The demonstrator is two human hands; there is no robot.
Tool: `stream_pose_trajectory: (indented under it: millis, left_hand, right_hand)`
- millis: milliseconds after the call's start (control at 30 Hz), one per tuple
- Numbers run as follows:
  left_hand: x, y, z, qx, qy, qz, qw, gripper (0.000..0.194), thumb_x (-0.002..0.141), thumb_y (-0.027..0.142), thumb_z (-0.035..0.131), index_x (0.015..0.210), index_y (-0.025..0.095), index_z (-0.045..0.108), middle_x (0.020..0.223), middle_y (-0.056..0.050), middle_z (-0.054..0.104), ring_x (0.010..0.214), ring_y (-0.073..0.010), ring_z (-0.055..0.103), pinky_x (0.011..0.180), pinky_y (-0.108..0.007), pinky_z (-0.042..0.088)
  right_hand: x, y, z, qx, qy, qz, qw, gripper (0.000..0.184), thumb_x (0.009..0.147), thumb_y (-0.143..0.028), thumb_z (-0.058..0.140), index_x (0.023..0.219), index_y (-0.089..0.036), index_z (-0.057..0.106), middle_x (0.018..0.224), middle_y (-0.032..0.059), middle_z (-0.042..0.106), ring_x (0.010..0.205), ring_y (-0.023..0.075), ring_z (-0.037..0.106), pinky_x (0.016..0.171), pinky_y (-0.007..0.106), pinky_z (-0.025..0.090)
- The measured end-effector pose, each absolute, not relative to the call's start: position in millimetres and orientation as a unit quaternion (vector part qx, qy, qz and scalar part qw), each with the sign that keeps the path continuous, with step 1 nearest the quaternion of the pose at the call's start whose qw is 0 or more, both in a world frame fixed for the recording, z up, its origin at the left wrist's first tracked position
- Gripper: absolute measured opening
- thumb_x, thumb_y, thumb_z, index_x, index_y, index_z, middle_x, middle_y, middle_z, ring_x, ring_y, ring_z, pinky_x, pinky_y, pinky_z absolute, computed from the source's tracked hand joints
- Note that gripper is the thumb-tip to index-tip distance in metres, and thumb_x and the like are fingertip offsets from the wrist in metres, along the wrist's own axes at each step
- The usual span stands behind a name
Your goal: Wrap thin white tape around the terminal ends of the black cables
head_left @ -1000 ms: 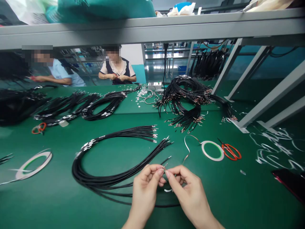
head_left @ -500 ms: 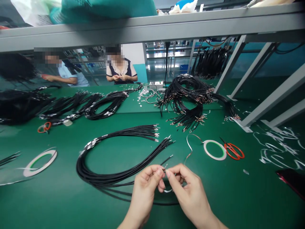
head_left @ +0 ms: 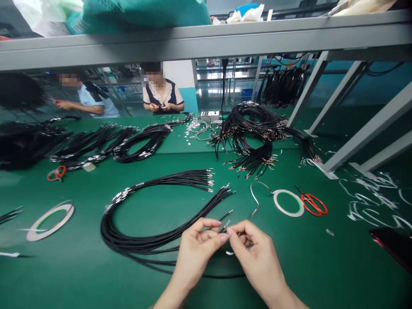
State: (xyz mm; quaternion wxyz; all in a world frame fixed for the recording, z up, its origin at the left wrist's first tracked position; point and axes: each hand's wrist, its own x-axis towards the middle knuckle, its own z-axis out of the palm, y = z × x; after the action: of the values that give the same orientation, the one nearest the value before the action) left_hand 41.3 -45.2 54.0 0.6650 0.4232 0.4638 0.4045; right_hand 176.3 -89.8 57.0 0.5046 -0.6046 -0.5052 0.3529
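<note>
My left hand pinches a black wire near its end, and a small metal terminal shows at the tip. My right hand sits against it, fingertips almost touching the wire end and pinching a thin metal terminal strip. That strip rises from my right hand and curves towards a white-edged roll. A looped bundle of black wires lies to the left, passing beneath my hands. The exact contact between terminal and wire is hidden by my fingers.
Orange-handled scissors lie right of the roll. Metal strip scraps lie further right. Several black wire bundles cover the green bench behind. A grey shelf crosses above. Two co-workers sit beyond the bench.
My hands have come closer together, with the fingertips converging on the wire end. The view has shifted slightly, and the co-workers' hands have moved.
</note>
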Motion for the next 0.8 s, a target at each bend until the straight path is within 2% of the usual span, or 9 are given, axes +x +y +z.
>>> stream_pose_trajectory:
  millis: [133, 233, 367, 633, 800]
  left_hand:
    - [38.6, -44.5, 52.2, 0.503, 0.479, 0.417, 0.586, 0.013, 0.066, 0.022, 0.078, 0.076, 0.015, 0.072, 0.080, -0.003, 0.067, 0.065, -0.0123, 0.065, 0.063, -0.020, 0.052]
    - [39.2, -46.3, 50.2, 0.533, 0.492, 0.413, 0.550, 0.011, 0.071, 0.024, 0.074, 0.079, 0.017, 0.074, 0.082, -0.005, 0.069, 0.071, -0.0167, 0.068, 0.066, -0.022, 0.054]
    - [41.2, -49.1, 48.8, 0.511, 0.499, 0.416, 0.564, 0.012, 0.073, 0.026, 0.073, 0.080, 0.016, 0.074, 0.077, -0.005, 0.070, 0.071, -0.0196, 0.070, 0.067, -0.025, 0.057]
    - [43.0, -53.7, 52.4, 0.460, 0.506, 0.424, 0.594, 0.015, 0.071, 0.026, 0.075, 0.079, 0.014, 0.070, 0.069, -0.004, 0.072, 0.062, -0.0163, 0.069, 0.059, -0.023, 0.055]
    - [43.0, -54.7, 55.9, 0.433, 0.507, 0.419, 0.616, 0.020, 0.070, 0.029, 0.076, 0.077, 0.012, 0.069, 0.061, -0.004, 0.071, 0.055, -0.0152, 0.067, 0.055, -0.022, 0.054]
  right_hand:
    - [177.1, -91.1, 55.1, -0.621, -0.519, 0.333, 0.483, 0.020, 0.088, -0.031, 0.056, 0.074, -0.018, 0.062, 0.063, -0.0008, 0.056, 0.051, 0.0125, 0.048, 0.048, 0.022, 0.040]
    - [176.4, -92.0, 53.3, -0.622, -0.532, 0.323, 0.475, 0.019, 0.088, -0.030, 0.056, 0.075, -0.019, 0.062, 0.065, -0.0005, 0.057, 0.052, 0.0127, 0.050, 0.050, 0.023, 0.041]
    - [175.1, -90.8, 50.6, -0.611, -0.539, 0.330, 0.477, 0.017, 0.089, -0.029, 0.055, 0.078, -0.019, 0.063, 0.071, 0.0016, 0.062, 0.057, 0.0142, 0.055, 0.054, 0.023, 0.043]
    - [174.2, -91.3, 54.6, -0.581, -0.534, 0.357, 0.499, 0.016, 0.090, -0.026, 0.053, 0.079, -0.019, 0.063, 0.074, 0.0027, 0.066, 0.062, 0.0152, 0.061, 0.058, 0.024, 0.046]
    - [174.0, -92.4, 55.4, -0.569, -0.536, 0.360, 0.509, 0.015, 0.091, -0.026, 0.053, 0.080, -0.019, 0.062, 0.072, 0.0009, 0.064, 0.060, 0.0137, 0.059, 0.056, 0.022, 0.045]
